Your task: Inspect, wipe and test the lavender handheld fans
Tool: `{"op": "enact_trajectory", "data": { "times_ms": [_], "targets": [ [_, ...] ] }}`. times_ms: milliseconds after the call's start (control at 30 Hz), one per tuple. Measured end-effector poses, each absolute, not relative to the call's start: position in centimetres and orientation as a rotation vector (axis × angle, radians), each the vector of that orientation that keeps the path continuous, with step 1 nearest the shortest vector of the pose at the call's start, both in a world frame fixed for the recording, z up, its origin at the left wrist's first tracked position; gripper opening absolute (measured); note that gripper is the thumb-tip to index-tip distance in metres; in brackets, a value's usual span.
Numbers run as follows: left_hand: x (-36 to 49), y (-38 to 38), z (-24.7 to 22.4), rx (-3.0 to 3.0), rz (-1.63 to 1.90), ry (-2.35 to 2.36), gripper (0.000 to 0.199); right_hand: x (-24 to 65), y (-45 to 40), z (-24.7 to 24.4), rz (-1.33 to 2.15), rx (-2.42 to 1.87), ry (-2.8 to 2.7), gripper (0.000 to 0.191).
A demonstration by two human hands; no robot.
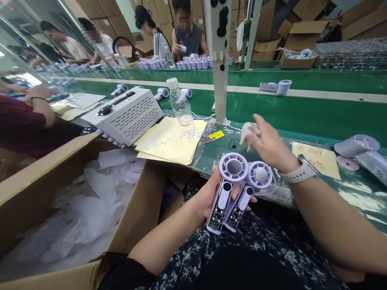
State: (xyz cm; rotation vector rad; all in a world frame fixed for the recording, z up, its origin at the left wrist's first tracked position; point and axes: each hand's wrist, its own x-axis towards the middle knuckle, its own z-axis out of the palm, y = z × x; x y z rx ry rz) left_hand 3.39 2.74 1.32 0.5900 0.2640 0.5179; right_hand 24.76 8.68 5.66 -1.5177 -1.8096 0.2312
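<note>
Two lilac handheld fans rest side by side in my left hand (208, 197), its fingers wrapped round their handles. The left fan (222, 197) has a round grille with a hollow grey centre. Slightly lower, the right fan (243, 197) has a solid pale centre disc. Both handles show bare circuit boards with small lights and a white button plate. Over the table edge, beyond the fans, my right hand (269, 143) is closed on a crumpled white tissue (249, 135), pinched by thumb and fingers. A pale watch is on that wrist.
A cardboard box (90, 266) of thin white sheets stands at my left. Behind it are a vented grey power unit (130, 112), a plastic bottle (183, 106) and yellow paper (169, 141). A metal post (220, 80) rises ahead. Another fan (359, 147) lies right. Co-workers sit opposite.
</note>
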Motion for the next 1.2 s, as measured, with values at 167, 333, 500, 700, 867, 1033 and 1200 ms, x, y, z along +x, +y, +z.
{"op": "enact_trajectory", "data": {
  "times_ms": [167, 333, 500, 700, 867, 1033, 1200],
  "targets": [
    [1.4, 2.3, 4.3, 0.864, 0.817, 0.384, 0.054, 23.7, 4.7, 3.7, 0.742, -1.316, -1.471, 0.07],
    [-0.3, 3.7, 5.7, 1.325, 0.914, 0.516, 0.048, 21.6, 0.1, 3.9, 1.452, -0.88, -1.438, 0.058],
    [1.2, 5.3, 4.8, 0.934, 1.093, 0.556, 0.049, 23.3, -0.5, 4.5, 1.342, -1.036, -1.234, 0.051],
    [2.1, 3.6, 4.8, 0.799, 0.99, 0.41, 0.055, 22.9, -2.2, 5.4, 1.364, -0.956, -1.113, 0.028],
    [2.2, 3.2, 4.7, 0.956, 0.947, 0.4, 0.048, 22.4, -2.7, 5.5, 1.52, -0.86, -1.145, 0.023],
    [2.1, 3.3, 4.5, 0.944, 0.907, 0.408, 0.051, 22.0, -2.6, 4.8, 1.514, -0.907, -1.132, 0.025],
    [2.1, 3.0, 4.5, 0.996, 0.869, 0.363, 0.048, 21.8, -2.7, 4.6, 1.45, -1.003, -1.12, 0.039]
  ]
}}
